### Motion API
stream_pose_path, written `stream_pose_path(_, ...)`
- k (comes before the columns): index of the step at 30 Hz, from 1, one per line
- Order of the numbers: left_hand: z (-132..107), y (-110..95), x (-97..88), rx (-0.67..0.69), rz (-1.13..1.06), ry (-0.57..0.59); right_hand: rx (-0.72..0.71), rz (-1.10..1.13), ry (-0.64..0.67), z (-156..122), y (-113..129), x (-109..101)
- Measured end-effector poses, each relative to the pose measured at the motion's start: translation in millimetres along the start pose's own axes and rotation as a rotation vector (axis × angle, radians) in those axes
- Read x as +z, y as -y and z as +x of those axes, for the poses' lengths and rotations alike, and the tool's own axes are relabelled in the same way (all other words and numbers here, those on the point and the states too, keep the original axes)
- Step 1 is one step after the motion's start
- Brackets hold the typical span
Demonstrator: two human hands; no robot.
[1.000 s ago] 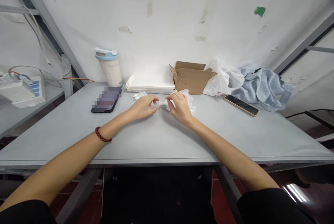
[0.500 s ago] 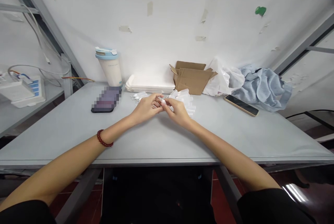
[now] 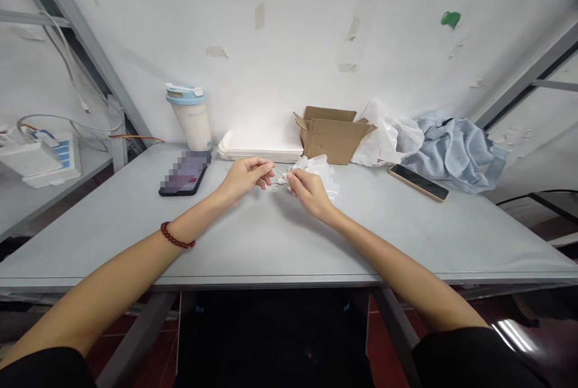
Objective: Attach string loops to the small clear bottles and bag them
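Fingers (image 3: 297, 179) pinching white piece (image 3: 282, 182), possibly plastic

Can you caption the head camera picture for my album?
Right hand pinching a small white piece, left hand close by, near translucent plastic pieces and an open cardboard box.

A small white piece (image 3: 282, 181) is pinched by the right hand (image 3: 311, 192), over the back half of the worktop (image 3: 289, 243). Thin pale strands (image 3: 277, 172) reach from it toward the left hand (image 3: 246, 177); they are perhaps cords, but too small here to tell well. Beside the right hand lie clear plastic bags (image 3: 323, 174), overlapping in a loose heap, nearer to the back edge of the worktop than to its front edge, well apart from both side edges.
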State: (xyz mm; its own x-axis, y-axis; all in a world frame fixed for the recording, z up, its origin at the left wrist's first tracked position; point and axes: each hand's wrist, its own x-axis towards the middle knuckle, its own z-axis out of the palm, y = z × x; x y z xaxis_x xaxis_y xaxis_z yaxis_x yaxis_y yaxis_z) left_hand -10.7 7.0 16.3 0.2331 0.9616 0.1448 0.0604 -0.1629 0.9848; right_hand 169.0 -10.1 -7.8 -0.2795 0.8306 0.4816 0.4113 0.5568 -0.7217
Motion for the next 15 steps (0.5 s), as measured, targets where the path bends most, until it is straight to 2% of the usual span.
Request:
stream_pose_path(3, 2, 2, -2.1, 0.030, 0.069, 0.015, 0.006, -0.013, -0.016, 1, 0, -1)
stream_pose_path(9, 6, 9, -6.7, 0.060, 0.200, 0.235, 0.007, -0.040, -0.025, 1, 0, -3)
stream_pose_path(15, 7, 12, -8.2, 0.080, 0.203, 0.270, 0.023, -0.052, 0.016, 1, -1, -2)
